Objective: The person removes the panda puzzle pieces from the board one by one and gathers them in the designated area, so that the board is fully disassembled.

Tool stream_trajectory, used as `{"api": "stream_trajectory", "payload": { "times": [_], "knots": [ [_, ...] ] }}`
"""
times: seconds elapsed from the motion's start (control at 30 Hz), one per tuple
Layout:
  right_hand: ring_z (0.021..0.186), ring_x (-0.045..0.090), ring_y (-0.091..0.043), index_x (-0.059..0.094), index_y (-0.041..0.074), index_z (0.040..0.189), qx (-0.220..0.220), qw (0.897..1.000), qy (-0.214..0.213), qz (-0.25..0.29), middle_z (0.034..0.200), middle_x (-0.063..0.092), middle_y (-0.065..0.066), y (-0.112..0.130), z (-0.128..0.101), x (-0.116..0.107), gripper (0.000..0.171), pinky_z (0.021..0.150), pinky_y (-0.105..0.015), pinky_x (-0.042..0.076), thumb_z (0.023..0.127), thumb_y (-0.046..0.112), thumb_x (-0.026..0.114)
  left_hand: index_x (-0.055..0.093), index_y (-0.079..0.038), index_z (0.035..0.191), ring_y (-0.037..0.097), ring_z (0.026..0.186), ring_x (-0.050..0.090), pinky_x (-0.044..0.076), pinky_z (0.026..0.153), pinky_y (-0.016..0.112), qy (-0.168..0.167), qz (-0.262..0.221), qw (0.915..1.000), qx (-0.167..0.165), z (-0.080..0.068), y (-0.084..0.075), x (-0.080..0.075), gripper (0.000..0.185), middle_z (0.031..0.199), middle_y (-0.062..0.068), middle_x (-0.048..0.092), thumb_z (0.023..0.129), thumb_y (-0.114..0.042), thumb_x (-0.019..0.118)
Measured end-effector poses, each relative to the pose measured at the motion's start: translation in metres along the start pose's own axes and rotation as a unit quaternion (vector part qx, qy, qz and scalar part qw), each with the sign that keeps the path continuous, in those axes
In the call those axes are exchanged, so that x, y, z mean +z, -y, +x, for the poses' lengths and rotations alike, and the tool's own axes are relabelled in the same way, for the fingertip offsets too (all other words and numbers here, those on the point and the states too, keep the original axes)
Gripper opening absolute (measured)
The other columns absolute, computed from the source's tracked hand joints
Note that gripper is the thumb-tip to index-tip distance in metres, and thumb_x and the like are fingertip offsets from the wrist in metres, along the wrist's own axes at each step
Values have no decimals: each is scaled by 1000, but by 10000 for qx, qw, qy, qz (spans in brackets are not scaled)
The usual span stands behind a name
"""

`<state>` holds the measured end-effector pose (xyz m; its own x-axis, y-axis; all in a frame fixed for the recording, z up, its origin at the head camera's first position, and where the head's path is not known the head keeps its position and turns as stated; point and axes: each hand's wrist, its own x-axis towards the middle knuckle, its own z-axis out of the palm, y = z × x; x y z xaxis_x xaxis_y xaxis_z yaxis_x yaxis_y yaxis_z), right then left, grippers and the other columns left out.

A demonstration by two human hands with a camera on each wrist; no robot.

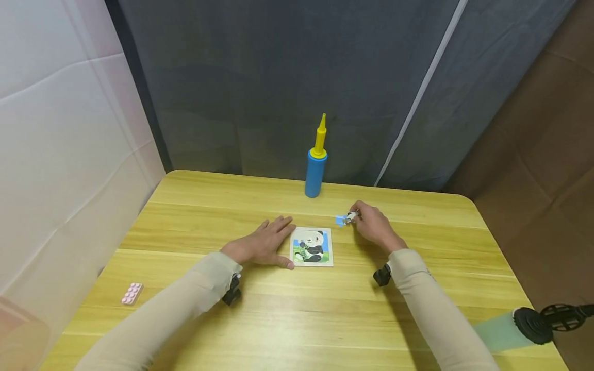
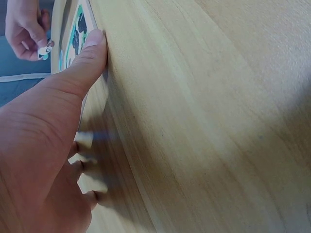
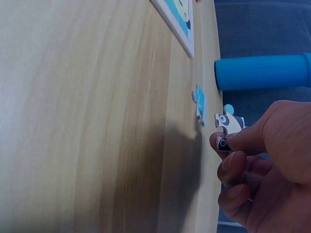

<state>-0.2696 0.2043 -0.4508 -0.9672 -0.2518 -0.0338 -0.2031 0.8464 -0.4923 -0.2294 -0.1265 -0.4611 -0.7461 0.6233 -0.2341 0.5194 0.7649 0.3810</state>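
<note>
**Panda-faced piece held up, blue piece below, tray at left grip**

We note the right grip (image 1: 371,222) with thumb and fingertips pinched on a panda-faced piece (image 3: 235,124) just above the tabletop (image 1: 297,330). Whether this is one piece or two overlapping, we cannot tell. The left grip (image 1: 265,243) is spread, fingers apart, thumb touching the edge of a puzzle tray (image 1: 313,265).

Risks, in our judgement: the pinch looks small, so a slip of the thumb could drop or turn the piece. A blue piece (image 3: 200,103) lies near the right fingertips; a low sweep could knock it away. Uneven pressure from the left thumb could slide or tip the tray and lift pieces already seated.

Containers: the tray, right of the left grip, holds part of a panda picture (image 1: 315,251); its upper strip looks pale and unfilled. A pale green cylinder (image 1: 503,330) stands partly hidden by the right sleeve (image 1: 436,304); contents, if any, not visible.
</note>
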Motion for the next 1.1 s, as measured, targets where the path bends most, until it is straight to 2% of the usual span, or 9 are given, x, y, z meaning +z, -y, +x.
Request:
{"api": "stream_trajectory", "payload": {
  "times": [0.33, 0.53, 0.83, 1.1],
  "knots": [
    [89, 63, -27, 66, 5, 125, 282, 9996, -15, -45, 121, 74, -19, -12, 3, 1, 21, 81, -43, 52, 107, 8, 55, 22, -4, 170, 45, 167, 11, 11, 135, 67, 52, -1, 10000, -11, 3, 0, 1, 111, 180, 22, 10, 92, -63, 75],
    [96, 66, -28, 67, 3, 127, 395, 9992, 26, -6, 124, 74, -19, -18, 4, 4, 23, 86, -45, 54, 108, 9, 55, 22, -5, 170, 44, 168, 10, 11, 135, 67, 64, 2, 10000, -42, 3, -1, 2, 111, 180, 21, 10, 92, -63, 76],
    [106, 60, -33, 73, 1, 130, 297, 9993, -138, -163, 125, 65, -23, -22, 1, 7, 30, 93, -51, 54, 107, 7, 54, 21, -5, 170, 43, 168, 10, 10, 135, 66, 70, -5, 10000, -21, 2, -2, 3, 111, 180, 21, 9, 92, -63, 76],
    [110, 63, -35, 73, 2, 132, 303, 9990, -221, -248, 124, 65, -22, -22, -2, 6, 31, 96, -55, 56, 107, 7, 56, 22, -3, 170, 45, 167, 11, 11, 135, 67, 17, 8, 10000, 27, 1, -3, 2, 111, 180, 23, 10, 93, -62, 75]
  ]
}}
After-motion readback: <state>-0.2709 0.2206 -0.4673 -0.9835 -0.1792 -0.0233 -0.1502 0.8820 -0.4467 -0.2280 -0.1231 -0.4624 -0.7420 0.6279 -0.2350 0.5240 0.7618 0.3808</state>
